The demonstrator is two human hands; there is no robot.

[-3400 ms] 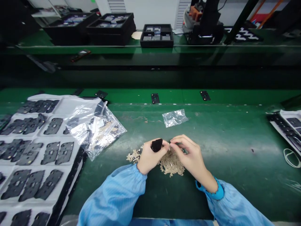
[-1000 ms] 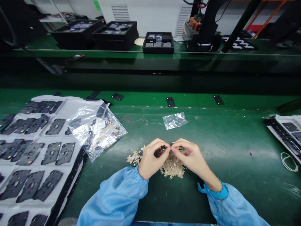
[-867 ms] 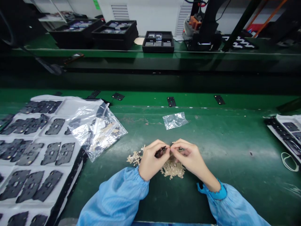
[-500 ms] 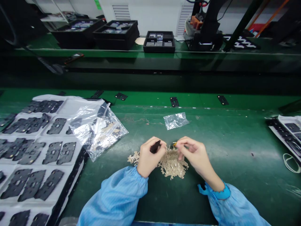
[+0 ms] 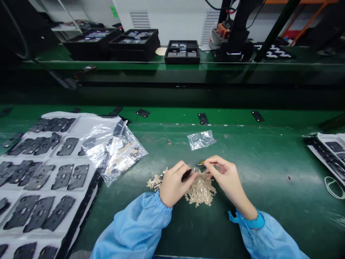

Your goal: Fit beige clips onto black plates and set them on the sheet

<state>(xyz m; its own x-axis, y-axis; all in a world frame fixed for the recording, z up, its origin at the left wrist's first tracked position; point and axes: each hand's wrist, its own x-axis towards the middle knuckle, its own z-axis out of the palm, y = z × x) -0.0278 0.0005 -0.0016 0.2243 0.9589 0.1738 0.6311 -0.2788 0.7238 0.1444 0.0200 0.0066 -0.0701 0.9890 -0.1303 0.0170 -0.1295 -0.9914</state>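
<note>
My left hand (image 5: 175, 183) is closed around a small dark plate-like part (image 5: 186, 175), tilted and mostly hidden by the fingers. It hovers at the left side of a pile of small beige cut pieces (image 5: 201, 190). Pinched in my right hand (image 5: 222, 172) is a slim yellow pointed tool (image 5: 202, 163), its tip toward the left; the fingers cover the rest. This hand is above the pile's upper right edge. A smaller scatter of beige pieces (image 5: 154, 182) lies left of my left hand.
On the left, a white sectioned tray (image 5: 54, 196) carries several black plates, with clear bags (image 5: 122, 154) over its corner. A small clear bag (image 5: 201, 139) lies ahead. Black plates (image 5: 203, 118) dot the green strip beyond. At right are another tray (image 5: 323, 153) and a pale loop (image 5: 334, 187).
My left hand has shifted slightly right and down, turning the dark part. My right hand still pinches the yellow tool, more of which shows now. The view has tipped slightly.
</note>
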